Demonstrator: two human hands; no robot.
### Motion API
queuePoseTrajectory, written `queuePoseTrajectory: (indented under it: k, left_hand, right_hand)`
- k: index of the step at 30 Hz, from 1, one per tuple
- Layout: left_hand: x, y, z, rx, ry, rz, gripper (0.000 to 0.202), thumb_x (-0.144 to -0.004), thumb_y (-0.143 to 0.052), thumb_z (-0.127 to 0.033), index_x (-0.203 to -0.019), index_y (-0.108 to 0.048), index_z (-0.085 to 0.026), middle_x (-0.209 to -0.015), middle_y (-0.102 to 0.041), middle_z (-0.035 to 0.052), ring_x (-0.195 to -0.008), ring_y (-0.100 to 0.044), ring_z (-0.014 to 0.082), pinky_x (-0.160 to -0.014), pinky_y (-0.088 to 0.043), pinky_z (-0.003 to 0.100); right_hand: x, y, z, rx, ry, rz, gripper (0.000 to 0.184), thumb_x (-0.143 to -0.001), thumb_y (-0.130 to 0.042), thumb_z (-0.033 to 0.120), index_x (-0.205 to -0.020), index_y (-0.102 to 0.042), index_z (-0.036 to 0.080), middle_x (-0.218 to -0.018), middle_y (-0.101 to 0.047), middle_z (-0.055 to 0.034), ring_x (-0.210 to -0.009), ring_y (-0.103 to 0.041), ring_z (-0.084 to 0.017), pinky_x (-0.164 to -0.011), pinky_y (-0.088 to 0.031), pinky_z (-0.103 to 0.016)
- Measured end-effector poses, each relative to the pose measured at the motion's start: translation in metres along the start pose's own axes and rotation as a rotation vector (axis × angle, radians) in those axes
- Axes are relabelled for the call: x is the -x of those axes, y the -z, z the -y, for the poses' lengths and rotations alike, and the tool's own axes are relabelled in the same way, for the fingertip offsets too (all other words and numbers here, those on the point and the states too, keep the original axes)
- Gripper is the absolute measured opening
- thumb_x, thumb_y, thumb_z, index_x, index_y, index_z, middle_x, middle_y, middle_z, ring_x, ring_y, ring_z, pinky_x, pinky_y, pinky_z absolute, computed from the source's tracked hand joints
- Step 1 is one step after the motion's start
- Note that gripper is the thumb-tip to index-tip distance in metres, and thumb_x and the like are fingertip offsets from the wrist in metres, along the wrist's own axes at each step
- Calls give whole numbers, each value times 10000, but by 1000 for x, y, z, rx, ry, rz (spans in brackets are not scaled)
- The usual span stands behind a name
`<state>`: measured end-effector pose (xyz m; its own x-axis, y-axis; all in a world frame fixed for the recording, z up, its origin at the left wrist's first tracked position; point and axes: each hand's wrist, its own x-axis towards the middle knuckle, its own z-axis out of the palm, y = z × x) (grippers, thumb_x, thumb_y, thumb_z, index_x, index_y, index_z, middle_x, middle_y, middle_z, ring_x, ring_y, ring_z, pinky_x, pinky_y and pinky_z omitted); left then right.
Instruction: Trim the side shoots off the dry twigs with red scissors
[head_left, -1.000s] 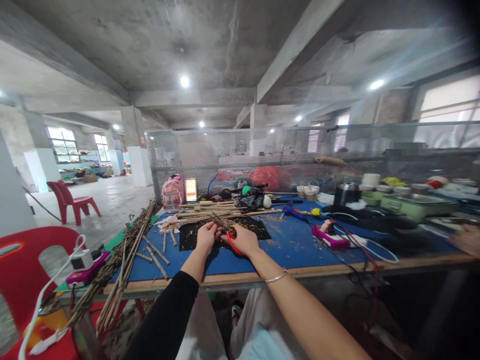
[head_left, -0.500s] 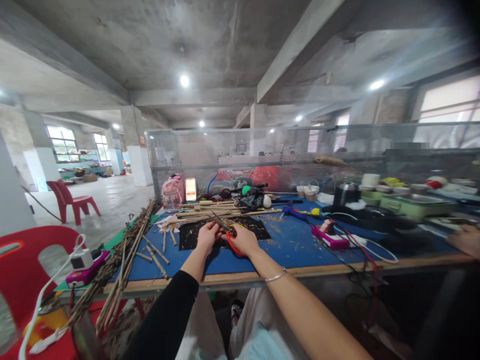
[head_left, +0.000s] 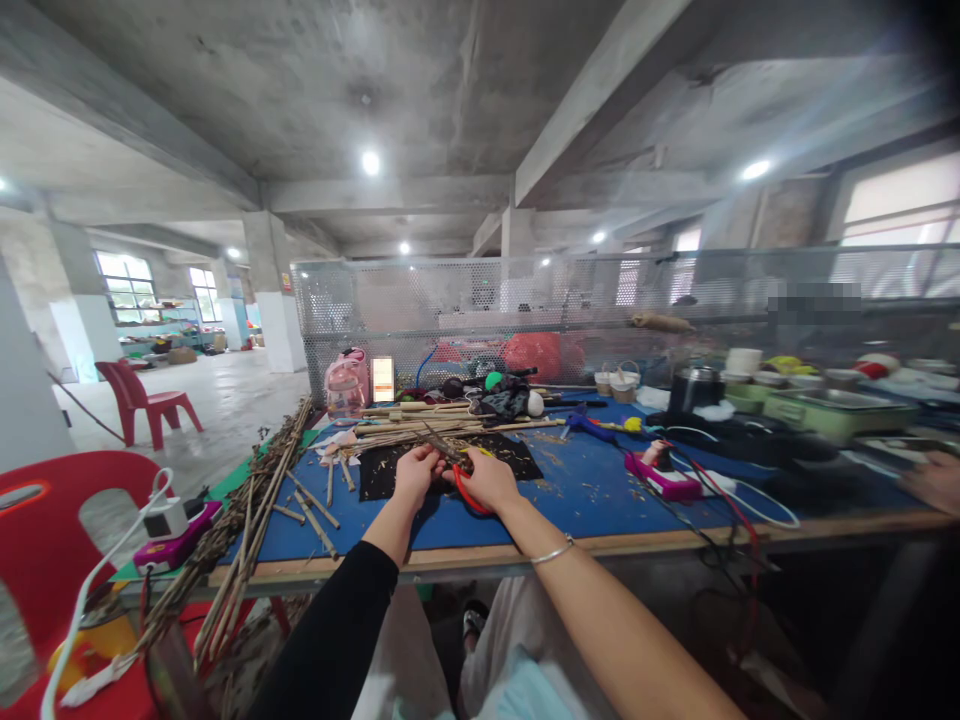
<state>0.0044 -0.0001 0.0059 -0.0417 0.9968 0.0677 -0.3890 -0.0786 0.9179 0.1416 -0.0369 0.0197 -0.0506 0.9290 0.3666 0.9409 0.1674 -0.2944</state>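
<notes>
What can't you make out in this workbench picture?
Head view:
- Scissors: blades hidden by the right hand gripping the red handle.
- Twig in the left hand: too small to see the cut.
- Co-worker's hand: cut off by the right edge.
- Phone screen: too small to read.

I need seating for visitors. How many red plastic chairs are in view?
2. One red chair stands alone on the floor, far left; the other chair is close, beside the table's left end. The mesh screen may hide more.
</notes>
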Motion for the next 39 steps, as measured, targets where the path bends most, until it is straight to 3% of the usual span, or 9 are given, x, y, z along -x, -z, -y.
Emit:
queuePoseTrajectory:
  k: [5,11,17,22,31,39]
  left_hand:
    - [1,0,-1,-30,-35,-9,151,-625,-688,-191,-728,-646,-90,-553,-580,11,-462,-501,55,-476,-421,169]
    - [0,-2,-4,62,9,-51,122,-673,-641,-89,-795,-632,-94,-677,-627,49,-566,-570,63,-537,-450,157]
    - [-4,0,0,95,-6,-15,101,-659,-630,-72,-750,-645,-113,-771,-653,55,-589,-581,54,-532,-441,133]
    - [-1,0,-1,26,1,2,69,-650,-634,-102,-717,-647,-108,-722,-652,64,-548,-571,66,-489,-428,143]
    - [1,-1,-1,7,-16,28,162,-639,-660,-192,-777,-649,-107,-718,-649,59,-573,-569,87,-495,-427,158]
    - [-1,0,3,-34,-25,54,131,-634,-660,-220,-705,-631,-114,-628,-626,42,-541,-555,97,-508,-430,182]
  right_hand:
    - [1,1,0,31,-9,12,476,-730,-429,638,-880,-566,208,-858,-651,-67,-817,-604,-213,-666,-387,-269]
    - [2,2,1,34,-70,9,511,-730,-417,657,-885,-573,195,-858,-650,-69,-833,-606,-219,-676,-394,-264]
    - [0,-1,-1,2,67,-60,564,-679,-491,654,-970,-543,173,-963,-610,-87,-940,-555,-224,-758,-381,-279]
    - [-2,-3,-3,10,86,-62,580,-678,-481,664,-960,-535,161,-972,-598,-108,-955,-534,-230,-780,-364,-303]
    - [-1,-3,-4,-31,30,-9,464,-746,-428,613,-947,-519,206,-921,-632,-55,-861,-588,-208,-666,-376,-264]
    - [-1,-2,-2,-11,93,-83,524,-729,-441,633,-944,-525,162,-966,-603,-105,-946,-547,-223,-761,-369,-286]
